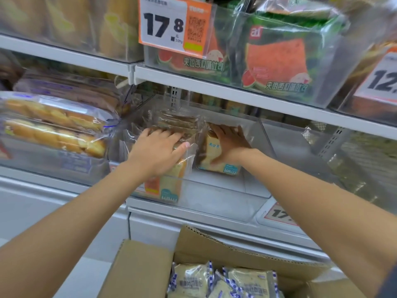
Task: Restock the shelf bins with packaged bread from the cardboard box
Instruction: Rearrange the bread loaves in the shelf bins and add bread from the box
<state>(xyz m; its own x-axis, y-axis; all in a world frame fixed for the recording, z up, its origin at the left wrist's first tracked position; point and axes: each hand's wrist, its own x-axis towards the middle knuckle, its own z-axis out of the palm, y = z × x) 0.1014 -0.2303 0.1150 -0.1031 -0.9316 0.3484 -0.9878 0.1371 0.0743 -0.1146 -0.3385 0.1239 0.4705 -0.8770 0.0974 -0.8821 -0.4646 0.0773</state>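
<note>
Both hands are inside the clear shelf bin [214, 191]. Left hand [159, 148] fingers lie flat over the top of the left bread pack [171, 181], probably pressing rather than gripping. Right hand [231, 143] fingers are straight against the right bread pack [209, 157]. More wrapped bread [193, 280] sits in the cardboard box [146, 267] below.

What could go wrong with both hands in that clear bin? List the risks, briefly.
1. The left hand and right hand press on soft toast packs; slices may get squashed.
2. The clear bin is bare right of them, so they may tip once released.
3. The cardboard box holds blue-checked packs, wrapped differently, that might not belong here.
</note>
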